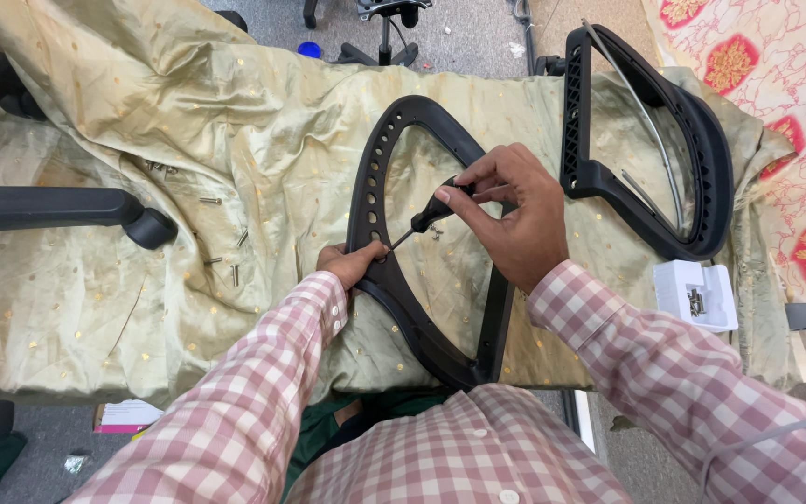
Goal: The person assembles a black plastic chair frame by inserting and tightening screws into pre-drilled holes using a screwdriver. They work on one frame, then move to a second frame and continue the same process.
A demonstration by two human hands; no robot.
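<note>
A black plastic chair frame [377,177], a rounded triangular loop with a row of holes along its left side, lies on a pale gold cloth [235,121]. My left hand [352,262] grips the frame's lower left rim. My right hand [507,213] holds a black-handled screwdriver [433,211], its tip pointing down-left at the inner edge of the frame beside my left fingers. A tiny screw lies on the cloth just under the handle.
A second black frame [646,140] with a metal rod lies at the right. Loose screws [221,261] are scattered left of the frame. A white box [697,294] with screws sits at the right. A black armrest [48,207] lies at left.
</note>
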